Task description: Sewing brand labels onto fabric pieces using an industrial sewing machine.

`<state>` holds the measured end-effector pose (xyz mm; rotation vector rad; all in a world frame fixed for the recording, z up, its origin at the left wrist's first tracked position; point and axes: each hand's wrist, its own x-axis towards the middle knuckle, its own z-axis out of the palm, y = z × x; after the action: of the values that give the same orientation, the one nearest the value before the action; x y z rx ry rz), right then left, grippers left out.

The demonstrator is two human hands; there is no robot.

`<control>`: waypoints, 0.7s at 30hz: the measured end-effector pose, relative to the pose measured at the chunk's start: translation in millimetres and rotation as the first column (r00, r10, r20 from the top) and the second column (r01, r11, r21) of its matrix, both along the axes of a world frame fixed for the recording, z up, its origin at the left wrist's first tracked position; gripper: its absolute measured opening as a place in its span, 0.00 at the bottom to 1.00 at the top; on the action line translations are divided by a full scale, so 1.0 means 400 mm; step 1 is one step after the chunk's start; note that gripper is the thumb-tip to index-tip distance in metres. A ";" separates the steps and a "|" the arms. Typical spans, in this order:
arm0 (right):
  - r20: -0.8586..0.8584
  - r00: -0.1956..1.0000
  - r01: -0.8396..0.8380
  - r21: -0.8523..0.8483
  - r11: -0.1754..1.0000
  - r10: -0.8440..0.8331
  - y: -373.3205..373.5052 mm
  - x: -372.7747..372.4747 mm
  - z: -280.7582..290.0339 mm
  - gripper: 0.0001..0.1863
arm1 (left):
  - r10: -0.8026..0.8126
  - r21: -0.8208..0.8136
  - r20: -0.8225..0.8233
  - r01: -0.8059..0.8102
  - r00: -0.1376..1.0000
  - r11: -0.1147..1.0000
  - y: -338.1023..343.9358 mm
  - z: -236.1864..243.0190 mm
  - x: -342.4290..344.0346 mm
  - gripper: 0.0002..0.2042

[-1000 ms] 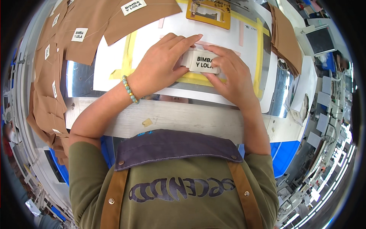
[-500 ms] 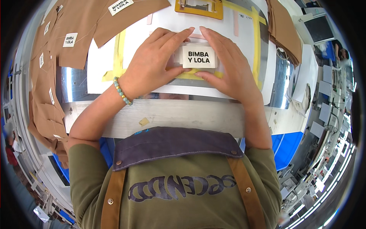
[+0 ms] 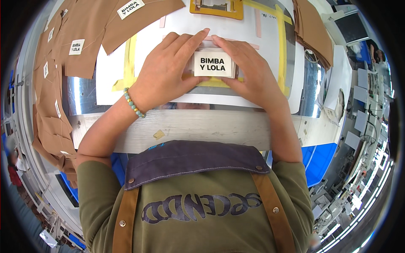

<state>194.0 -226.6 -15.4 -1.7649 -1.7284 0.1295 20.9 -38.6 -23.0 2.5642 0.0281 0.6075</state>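
A small stack of white rectangular labels [image 3: 210,71] with black print stands between my two hands, over the white taped sheet [image 3: 113,80]. My left hand [image 3: 166,69], with a beaded bracelet at the wrist, curves round the stack's left end. Its thumb is at the near edge, its fingers at the far side. On the right end my right hand [image 3: 255,74] holds the labels in the same way, thumb near and fingers far. Several labels show slightly uneven edges behind the front one. The fingertips at the far side partly hide the back of the stack.
Beyond my hands lies a yellow frame [image 3: 215,16]. Yellow tape [image 3: 130,55] and pink strips [image 3: 258,25] mark the sheet. Brown pieces [image 3: 86,25] bearing white labels cover the left; more brown pieces [image 3: 312,33] are stacked at right. A white box [image 3: 335,99] stands near the right edge.
The stack has shifted a little to the left between my hands. My right hand has moved in closer round its right end, and the label edges there show more.
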 end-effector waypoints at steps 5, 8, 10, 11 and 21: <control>0.026 0.998 0.057 -0.079 0.995 -0.055 -0.038 0.021 0.057 0.48 | 0.028 -0.058 -0.052 -0.031 0.998 0.998 -0.004 0.006 -0.016 0.52; -0.167 0.979 0.080 -0.211 0.974 -0.117 -0.054 0.029 0.072 0.48 | 0.017 -0.130 -0.034 -0.021 0.999 0.991 -0.010 0.004 -0.021 0.53; -0.222 0.967 0.075 -0.231 0.970 -0.127 -0.055 0.032 0.067 0.47 | 0.004 -0.150 -0.039 -0.010 0.999 0.989 -0.009 0.001 -0.018 0.51; -0.293 0.949 0.049 -0.236 0.971 -0.119 -0.054 0.033 0.062 0.45 | 0.010 -0.152 -0.027 -0.014 1.000 0.988 -0.008 -0.001 -0.017 0.49; -0.342 0.933 0.064 -0.152 0.986 -0.114 -0.041 0.023 0.028 0.42 | -0.063 -0.278 -0.014 0.057 0.998 0.959 -0.009 -0.003 -0.006 0.37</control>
<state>203.1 -243.2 -4.1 -1.7881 -1.4083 0.5048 18.5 -42.3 -24.4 2.2915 0.0400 0.5120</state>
